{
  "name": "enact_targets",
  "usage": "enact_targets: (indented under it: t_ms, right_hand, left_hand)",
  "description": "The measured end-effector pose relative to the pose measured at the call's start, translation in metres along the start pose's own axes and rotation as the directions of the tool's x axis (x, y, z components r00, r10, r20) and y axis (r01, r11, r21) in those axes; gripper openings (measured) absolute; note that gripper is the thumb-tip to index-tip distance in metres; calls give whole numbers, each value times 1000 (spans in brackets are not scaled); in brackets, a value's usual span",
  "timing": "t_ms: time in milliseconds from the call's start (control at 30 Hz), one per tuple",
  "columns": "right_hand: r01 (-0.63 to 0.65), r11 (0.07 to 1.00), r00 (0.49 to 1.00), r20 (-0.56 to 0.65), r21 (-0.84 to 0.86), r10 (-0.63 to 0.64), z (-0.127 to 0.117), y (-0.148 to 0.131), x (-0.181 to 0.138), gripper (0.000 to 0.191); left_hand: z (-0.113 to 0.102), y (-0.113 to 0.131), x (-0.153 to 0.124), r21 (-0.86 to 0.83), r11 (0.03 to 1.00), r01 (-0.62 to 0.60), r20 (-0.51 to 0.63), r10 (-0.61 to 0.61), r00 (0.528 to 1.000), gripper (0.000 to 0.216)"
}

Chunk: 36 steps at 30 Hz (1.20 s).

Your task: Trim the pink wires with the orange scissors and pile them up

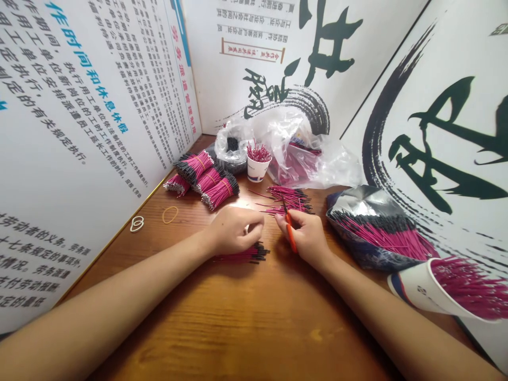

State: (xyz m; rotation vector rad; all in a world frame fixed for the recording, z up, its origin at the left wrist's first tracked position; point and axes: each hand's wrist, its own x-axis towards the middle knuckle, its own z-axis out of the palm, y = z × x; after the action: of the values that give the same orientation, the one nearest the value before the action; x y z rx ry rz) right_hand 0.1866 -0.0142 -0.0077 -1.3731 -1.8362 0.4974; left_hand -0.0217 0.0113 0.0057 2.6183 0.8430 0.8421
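Observation:
My left hand (234,230) is curled at the middle of the table, thumb and fingers brought together. What they pinch, if anything, is too small to make out. Under and beside this hand lies a pile of pink wires with black ends (257,254), partly hidden by it. My right hand (307,235) grips orange-handled scissors (291,233), whose dark narrow blade points away from me. Just beyond the blade a loose heap of pink wires (291,197) is spread on the table, a few strands straying to the left.
Rubber-banded wire bundles (218,191) are stacked at back left. Behind stand a paper cup of wires (259,168) and clear plastic bags (313,159). An opened dark bag of wires (377,233) and a tilted paper cup (420,286) lie right. Rubber bands (170,215) lie left. Printed panels enclose the table.

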Motion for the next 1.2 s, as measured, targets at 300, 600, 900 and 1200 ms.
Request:
enact_targets:
  t_ms: [300, 600, 900, 1200]
  right_hand:
    - [-3, 949, 998, -63, -316, -18, -7, 4, 9, 13]
    - [96, 849, 995, 49, -519, -82, -4, 7, 10, 6]
    - [143, 877, 988, 12, -458, -155, -4, 9, 10, 8]
    - [239, 910, 968, 12, -340, -250, -1, 7, 6, 10]
  left_hand:
    - [3, -5, 2, -125, 981, 150, 75, -141, 987, 19]
    - [4, -8, 4, -161, 957, 242, -9, -247, 969, 19]
    - [5, -10, 5, -119, 937, 329, -17, -333, 943, 18]
    - [6, -7, 6, -137, 965, 224, 58, -218, 974, 21]
